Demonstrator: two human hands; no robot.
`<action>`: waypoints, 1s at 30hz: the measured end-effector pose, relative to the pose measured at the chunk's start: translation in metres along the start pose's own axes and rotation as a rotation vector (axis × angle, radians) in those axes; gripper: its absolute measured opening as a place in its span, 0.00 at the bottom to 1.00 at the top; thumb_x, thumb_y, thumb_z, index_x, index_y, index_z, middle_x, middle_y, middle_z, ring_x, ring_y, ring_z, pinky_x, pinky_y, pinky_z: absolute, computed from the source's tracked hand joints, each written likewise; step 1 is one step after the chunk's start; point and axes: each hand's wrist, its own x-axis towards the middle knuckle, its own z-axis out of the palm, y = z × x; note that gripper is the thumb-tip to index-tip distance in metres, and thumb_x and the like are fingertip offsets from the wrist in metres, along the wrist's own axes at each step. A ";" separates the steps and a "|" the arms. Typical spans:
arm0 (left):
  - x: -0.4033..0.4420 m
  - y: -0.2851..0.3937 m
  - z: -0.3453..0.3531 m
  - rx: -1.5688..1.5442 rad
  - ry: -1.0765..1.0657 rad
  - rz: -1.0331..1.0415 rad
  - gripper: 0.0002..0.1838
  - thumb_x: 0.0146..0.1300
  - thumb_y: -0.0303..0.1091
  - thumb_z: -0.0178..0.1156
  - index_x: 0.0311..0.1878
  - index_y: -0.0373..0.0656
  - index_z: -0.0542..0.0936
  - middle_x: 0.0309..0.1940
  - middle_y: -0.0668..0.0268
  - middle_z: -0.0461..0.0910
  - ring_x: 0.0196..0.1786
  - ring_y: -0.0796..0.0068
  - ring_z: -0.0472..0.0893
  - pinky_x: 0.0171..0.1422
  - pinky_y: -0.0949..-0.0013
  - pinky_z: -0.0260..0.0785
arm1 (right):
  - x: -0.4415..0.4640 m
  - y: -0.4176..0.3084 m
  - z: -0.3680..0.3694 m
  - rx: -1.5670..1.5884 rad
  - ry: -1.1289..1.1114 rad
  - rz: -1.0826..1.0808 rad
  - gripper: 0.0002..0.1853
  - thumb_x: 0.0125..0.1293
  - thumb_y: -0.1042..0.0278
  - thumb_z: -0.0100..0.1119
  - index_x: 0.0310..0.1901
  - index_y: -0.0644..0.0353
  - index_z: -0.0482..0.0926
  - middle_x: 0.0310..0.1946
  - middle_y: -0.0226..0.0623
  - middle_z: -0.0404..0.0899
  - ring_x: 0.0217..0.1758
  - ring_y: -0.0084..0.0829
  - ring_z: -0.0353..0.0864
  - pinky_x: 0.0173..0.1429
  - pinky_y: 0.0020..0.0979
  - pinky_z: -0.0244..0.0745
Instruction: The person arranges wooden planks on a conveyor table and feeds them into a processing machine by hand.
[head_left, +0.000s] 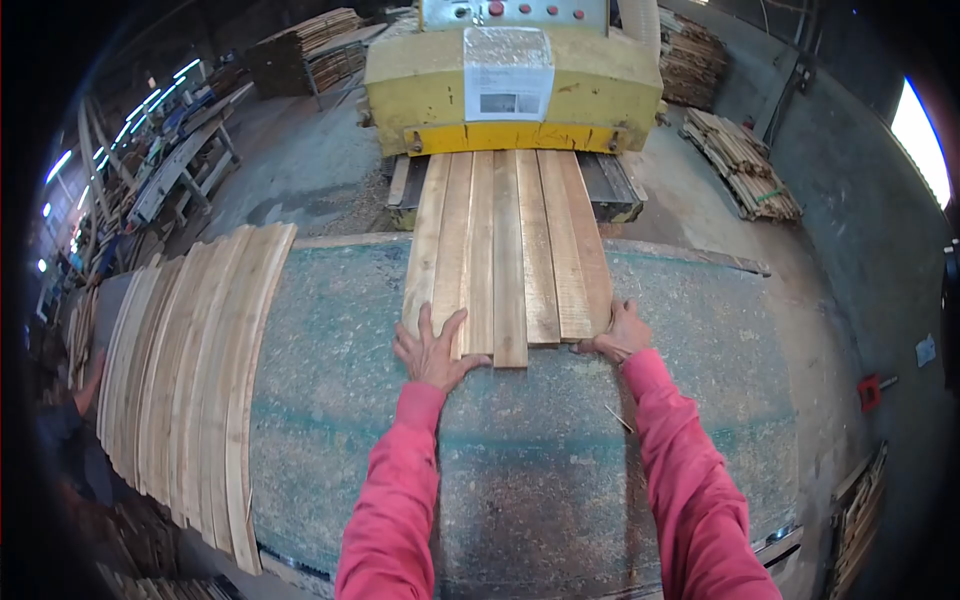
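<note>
Several wooden boards [509,250] lie side by side on the green worn table [330,330], their far ends under the yellow machine [420,80]. Their near ends are uneven, one middle board sticking out closest to me. My left hand [436,350] rests with spread fingers on the near left corner of the boards, its thumb along their ends. At the near right corner, my right hand [620,335] touches the outer board's edge, fingers bent around the corner and thumb reaching along the end. Neither hand is wrapped round a board.
A row of boards [195,370] covers the table's left side, with a person's arm [90,385] beyond it. Wood stacks [740,165] stand on the floor at the back right. A thin stick [618,417] lies near my right forearm.
</note>
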 end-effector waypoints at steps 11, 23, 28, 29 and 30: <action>-0.285 -0.059 -0.115 -0.299 0.358 -0.042 0.25 0.62 0.36 0.71 0.63 0.45 0.83 0.70 0.47 0.73 0.70 0.43 0.73 0.74 0.49 0.63 | -0.328 -0.002 0.017 0.482 -0.008 -0.207 0.23 0.58 0.60 0.78 0.54 0.58 0.85 0.41 0.39 0.78 0.35 0.32 0.80 0.40 0.33 0.75; -0.613 -0.413 -0.214 -0.461 0.903 -0.918 0.22 0.70 0.32 0.67 0.65 0.40 0.81 0.48 0.58 0.84 0.50 0.71 0.80 0.58 0.67 0.74 | -0.400 -0.145 0.091 0.577 -0.367 -0.543 0.16 0.61 0.66 0.77 0.24 0.66 0.80 0.21 0.38 0.74 0.21 0.30 0.72 0.28 0.33 0.66; -0.558 -0.526 -0.273 -0.862 0.761 -1.392 0.39 0.64 0.67 0.65 0.69 0.50 0.75 0.49 0.64 0.82 0.47 0.69 0.80 0.48 0.55 0.72 | -0.423 -0.262 0.129 0.487 -0.427 -0.668 0.16 0.61 0.68 0.77 0.24 0.67 0.80 0.22 0.40 0.73 0.21 0.32 0.72 0.27 0.33 0.66; -0.533 -0.531 -0.287 -0.923 0.788 -1.411 0.47 0.61 0.75 0.63 0.73 0.50 0.71 0.57 0.60 0.81 0.57 0.62 0.80 0.58 0.46 0.70 | -0.429 -0.283 0.139 0.462 -0.460 -0.692 0.16 0.61 0.68 0.77 0.24 0.67 0.80 0.22 0.40 0.73 0.20 0.32 0.73 0.27 0.33 0.67; -0.514 -0.545 -0.295 -0.997 0.784 -1.386 0.49 0.61 0.75 0.63 0.75 0.48 0.69 0.63 0.56 0.78 0.64 0.57 0.77 0.65 0.45 0.68 | -0.434 -0.301 0.149 0.438 -0.486 -0.716 0.16 0.61 0.68 0.77 0.24 0.68 0.80 0.22 0.40 0.73 0.20 0.32 0.73 0.27 0.34 0.67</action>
